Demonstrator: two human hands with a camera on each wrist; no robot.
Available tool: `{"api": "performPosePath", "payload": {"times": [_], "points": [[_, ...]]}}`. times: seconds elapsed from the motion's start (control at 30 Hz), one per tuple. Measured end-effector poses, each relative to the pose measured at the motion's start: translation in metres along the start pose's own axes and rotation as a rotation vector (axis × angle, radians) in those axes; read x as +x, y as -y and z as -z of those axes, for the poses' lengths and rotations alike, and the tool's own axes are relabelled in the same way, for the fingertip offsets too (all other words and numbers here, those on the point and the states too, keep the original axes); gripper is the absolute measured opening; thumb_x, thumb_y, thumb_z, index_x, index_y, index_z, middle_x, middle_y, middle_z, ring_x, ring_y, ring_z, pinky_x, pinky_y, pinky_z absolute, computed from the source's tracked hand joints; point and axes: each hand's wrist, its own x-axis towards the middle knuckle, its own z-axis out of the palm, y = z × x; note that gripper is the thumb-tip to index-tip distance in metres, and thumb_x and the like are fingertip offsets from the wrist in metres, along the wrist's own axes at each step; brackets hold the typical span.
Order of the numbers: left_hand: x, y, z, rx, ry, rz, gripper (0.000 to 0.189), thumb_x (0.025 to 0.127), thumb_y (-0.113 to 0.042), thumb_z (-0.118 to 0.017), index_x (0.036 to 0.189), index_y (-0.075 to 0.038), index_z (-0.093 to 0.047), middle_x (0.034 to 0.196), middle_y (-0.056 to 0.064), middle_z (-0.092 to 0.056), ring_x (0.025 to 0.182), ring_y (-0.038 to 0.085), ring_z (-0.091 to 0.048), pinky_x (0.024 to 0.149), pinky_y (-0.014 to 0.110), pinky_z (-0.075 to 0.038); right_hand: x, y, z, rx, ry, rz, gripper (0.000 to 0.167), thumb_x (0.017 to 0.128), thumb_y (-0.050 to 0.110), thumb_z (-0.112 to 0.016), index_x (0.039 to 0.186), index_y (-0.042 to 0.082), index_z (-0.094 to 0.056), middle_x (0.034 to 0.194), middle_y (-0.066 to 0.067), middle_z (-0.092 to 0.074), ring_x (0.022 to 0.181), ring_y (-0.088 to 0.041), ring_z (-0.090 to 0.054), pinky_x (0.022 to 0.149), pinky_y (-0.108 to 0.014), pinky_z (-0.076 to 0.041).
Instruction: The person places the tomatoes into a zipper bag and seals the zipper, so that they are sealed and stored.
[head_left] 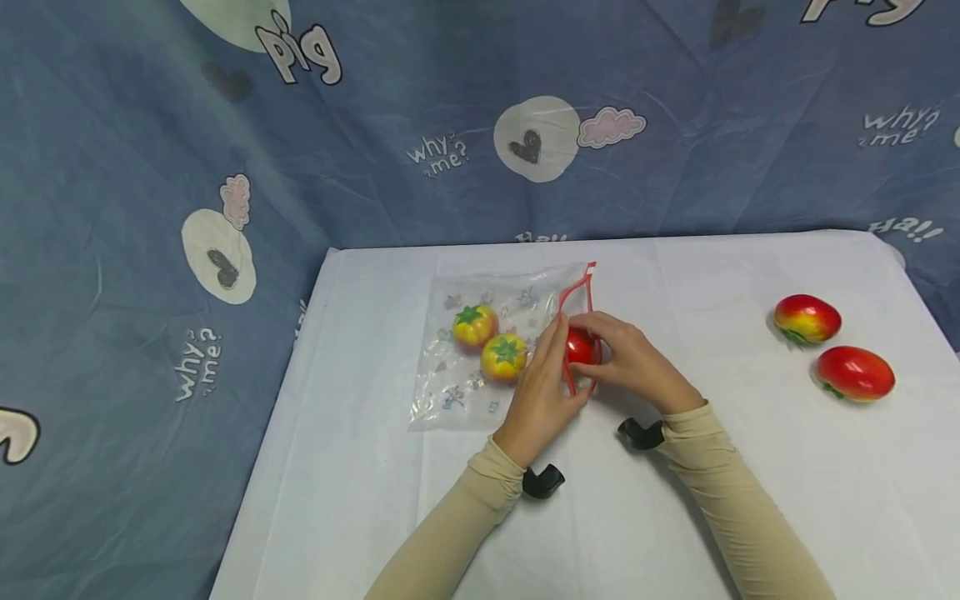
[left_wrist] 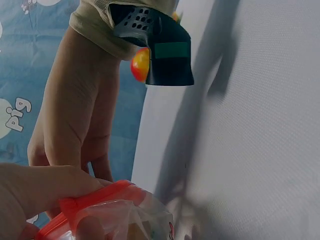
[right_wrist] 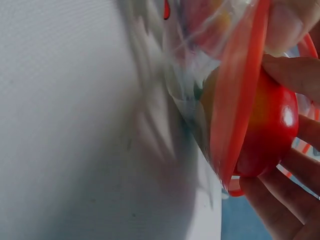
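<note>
A clear zip bag (head_left: 438,392) with a red zip edge lies on the table, two yellow-and-red toy fruits (head_left: 476,327) with green star-shaped tops inside it. My left hand (head_left: 534,404) pinches the red edge of the bag's mouth, as the left wrist view shows on the bag (left_wrist: 117,200). At that mouth my right hand (head_left: 633,358) grips a glossy red toy fruit (right_wrist: 272,125) between thumb and fingers. This fruit is partly inside the opening, its near part behind the red strip (right_wrist: 240,95) in the right wrist view.
Two more red-and-yellow toy fruits, one farther back (head_left: 807,319) and one nearer (head_left: 856,373), lie at the right of the white-covered table (head_left: 337,500). A blue printed curtain (head_left: 420,75) hangs behind and to the left. Black wrist mounts (head_left: 543,482) sit at both cuffs.
</note>
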Motion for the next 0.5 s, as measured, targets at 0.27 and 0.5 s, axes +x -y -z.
{"api": "performPosePath", "payload": {"times": [0.27,0.5], "points": [[0.000,0.000,0.001,-0.009,-0.001,-0.008,0.107,0.085,-0.015,-0.084,0.167,-0.013,-0.015,0.171,0.005,-0.026,0.153,0.023,-0.040,0.123,0.037,-0.038,-0.002,-0.004,0.003,0.069,0.089,-0.054,0.065,0.082,0.009,-0.086,0.142,0.008,-0.060,0.136,-0.011,-0.065,0.113,-0.026,-0.064,0.099,-0.048,-0.058],[0.000,-0.001,0.000,-0.012,0.010,0.025,0.106,0.085,-0.014,-0.085,0.167,-0.014,-0.018,0.171,0.004,-0.027,0.153,0.024,-0.040,0.121,0.039,-0.039,-0.005,-0.015,0.010,0.191,0.127,-0.115,0.061,0.082,-0.003,-0.082,0.139,0.000,-0.061,0.136,-0.018,-0.066,0.121,-0.036,-0.064,0.100,-0.051,-0.057]]}}
